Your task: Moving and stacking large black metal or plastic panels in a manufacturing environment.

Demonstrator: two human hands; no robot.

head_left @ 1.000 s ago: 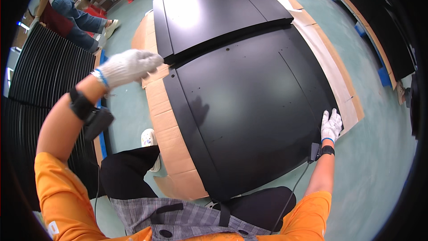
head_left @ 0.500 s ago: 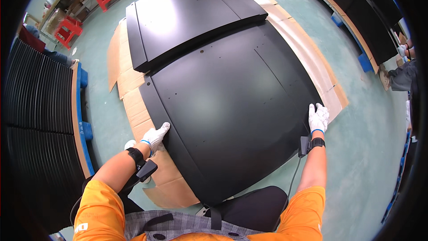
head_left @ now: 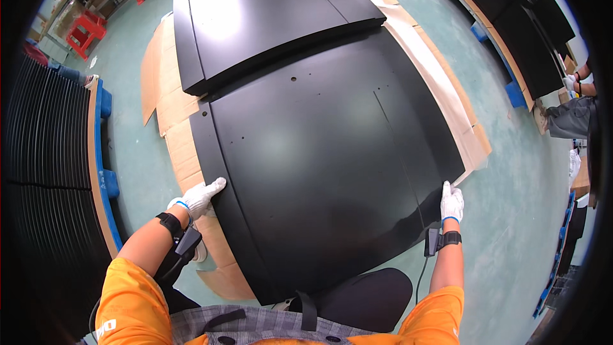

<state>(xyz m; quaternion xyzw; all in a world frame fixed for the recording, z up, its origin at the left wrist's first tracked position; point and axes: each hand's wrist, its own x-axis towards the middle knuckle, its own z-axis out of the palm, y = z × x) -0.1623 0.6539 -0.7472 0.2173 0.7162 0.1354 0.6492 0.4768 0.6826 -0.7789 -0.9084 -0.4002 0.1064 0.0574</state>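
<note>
A large black sheet panel (head_left: pixel 319 166) with small holes and long thin creases lies before me, its near edge by my knees. My left hand (head_left: pixel 202 198), in a white knit glove, grips its left edge, thumb on top and the other fingers hidden beneath. At the right edge, by the corner, my right hand (head_left: pixel 452 202), gloved the same way, holds the panel with its thumb side up. Just beyond is a thick black panel stack (head_left: pixel 274 19), whose front side rises above the panel I hold.
Flattened cardboard (head_left: pixel 179 112) lies under the panels on the green floor (head_left: pixel 504 198). Dense black sheets stand on a blue-edged pallet (head_left: pixel 96 172) at left. Red stools (head_left: pixel 85 32) are at the far left. Another person's gloved hand (head_left: pixel 569 83) is near black panels at the far right.
The held panel has slid slightly toward me, away from the stack behind it. My right hand has come nearer to me; my left hand keeps its grip. The whole view has shifted a little.
</note>
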